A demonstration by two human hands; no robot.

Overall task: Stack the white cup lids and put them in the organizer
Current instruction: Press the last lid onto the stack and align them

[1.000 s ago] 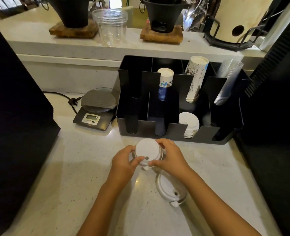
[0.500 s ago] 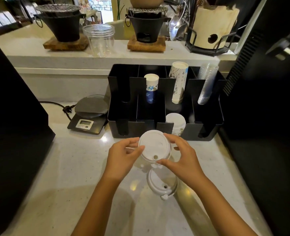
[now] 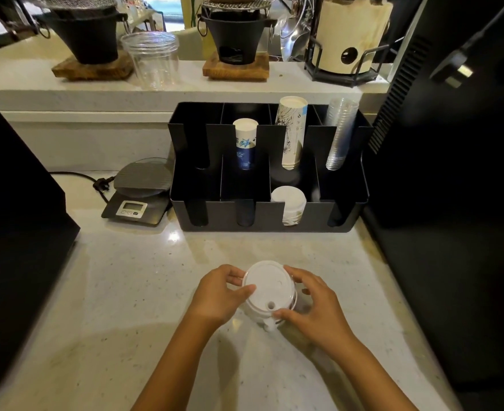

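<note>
A stack of white cup lids [image 3: 268, 289] sits low over the pale counter [image 3: 126, 292], its top lid showing a round sip hole. My left hand [image 3: 219, 292] grips its left rim and my right hand [image 3: 313, 304] grips its right side. The bottom of the stack is partly hidden by my fingers. Behind it stands the black organizer [image 3: 345, 209]. One front compartment of the organizer holds another pile of white lids [image 3: 289, 200].
The organizer's back row holds a blue-printed paper cup stack [image 3: 245, 143], a taller patterned cup stack [image 3: 292, 134] and clear plastic cups [image 3: 341, 132]. A digital scale [image 3: 139, 194] sits left of it. Dark machines flank the counter on the left [image 3: 16, 218] and right [image 3: 452, 173].
The held lids have come down onto the loose lid that lay nearer me, so it is now under them. The view has pulled back from the organizer.
</note>
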